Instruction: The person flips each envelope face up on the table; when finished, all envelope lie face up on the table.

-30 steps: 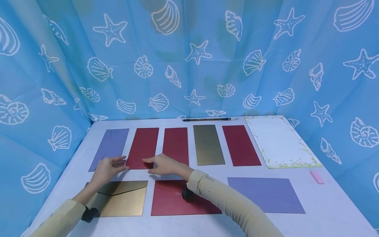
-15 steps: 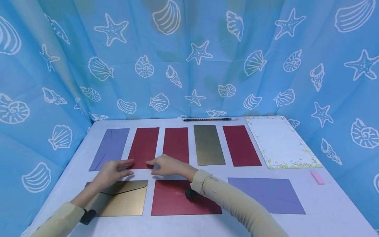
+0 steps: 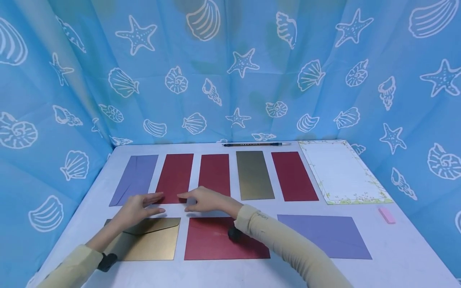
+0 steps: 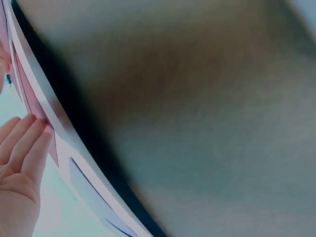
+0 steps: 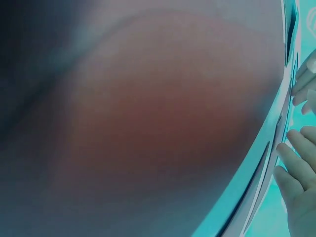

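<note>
both hands flat, fingers straight, grasping nothing. left hand (image 3: 135,207) and right hand (image 3: 201,200) touch the near edge of the red envelope (image 3: 175,176), which lies on the worktop (image 3: 396,248) between their fingertips. gold envelope (image 3: 151,240) just under left wrist.

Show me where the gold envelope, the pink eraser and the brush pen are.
gold envelope (image 3: 151,244), head view, on its lower body.
pink eraser (image 3: 386,215), head view, on its top face.
brush pen (image 3: 252,144), head view, on its dark shaft.
</note>
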Demonstrator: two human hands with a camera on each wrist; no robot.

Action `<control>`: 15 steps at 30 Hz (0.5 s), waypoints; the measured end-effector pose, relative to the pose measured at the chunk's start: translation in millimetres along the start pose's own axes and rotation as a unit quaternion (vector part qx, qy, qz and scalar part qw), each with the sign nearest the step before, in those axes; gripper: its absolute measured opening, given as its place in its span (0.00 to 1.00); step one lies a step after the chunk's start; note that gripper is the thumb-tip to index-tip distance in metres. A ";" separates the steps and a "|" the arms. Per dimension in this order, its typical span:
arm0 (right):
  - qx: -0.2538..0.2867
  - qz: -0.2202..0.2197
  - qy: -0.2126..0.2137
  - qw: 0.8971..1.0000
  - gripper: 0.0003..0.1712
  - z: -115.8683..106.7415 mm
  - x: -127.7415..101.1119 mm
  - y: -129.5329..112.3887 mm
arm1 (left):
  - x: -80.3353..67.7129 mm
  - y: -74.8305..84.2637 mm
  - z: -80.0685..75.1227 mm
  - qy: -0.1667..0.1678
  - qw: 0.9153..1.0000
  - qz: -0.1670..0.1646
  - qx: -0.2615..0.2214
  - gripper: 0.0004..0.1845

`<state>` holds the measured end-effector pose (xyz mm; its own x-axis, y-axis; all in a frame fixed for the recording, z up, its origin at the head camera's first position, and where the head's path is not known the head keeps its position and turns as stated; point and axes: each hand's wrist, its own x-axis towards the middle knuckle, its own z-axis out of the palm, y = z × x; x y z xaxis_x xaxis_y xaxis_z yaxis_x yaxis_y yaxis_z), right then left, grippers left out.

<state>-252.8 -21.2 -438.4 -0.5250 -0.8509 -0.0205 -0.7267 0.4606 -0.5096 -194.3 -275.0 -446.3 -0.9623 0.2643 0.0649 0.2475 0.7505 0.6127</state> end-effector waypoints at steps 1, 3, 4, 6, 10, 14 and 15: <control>0.005 -0.001 0.002 1.000 0.32 -0.6 -1.4 0.2 | -0.5 0.0 0.3 0.002 1.000 0.008 -0.001 0.33; 0.014 -0.001 0.004 1.000 0.32 -2.0 -4.3 0.5 | -1.4 0.9 1.3 0.008 1.000 0.023 -0.004 0.33; 0.016 0.000 0.007 1.000 0.33 -2.8 -6.0 0.6 | -1.9 1.8 2.1 0.012 0.999 0.031 -0.006 0.33; 0.019 0.002 0.015 1.000 0.33 -4.5 -9.7 0.9 | -3.0 4.9 4.0 0.018 0.999 0.043 -0.008 0.33; 0.030 0.005 0.035 0.999 0.32 -8.7 -17.7 1.6 | -5.1 12.1 6.7 0.028 0.998 0.053 -0.002 0.34; 0.041 0.005 0.053 0.998 0.32 -12.6 -26.4 3.1 | -6.1 18.1 6.0 0.029 0.998 0.061 0.010 0.35; 0.042 0.006 0.057 0.998 0.32 -13.2 -28.6 4.1 | -6.1 19.4 5.7 0.030 0.998 0.062 0.013 0.35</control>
<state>-246.6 8.3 -428.5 -0.5837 -0.8091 0.0679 -0.6832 0.4443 -0.5795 -182.9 -258.6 -439.3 -0.9287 0.3202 0.1872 0.3678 0.7299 0.5762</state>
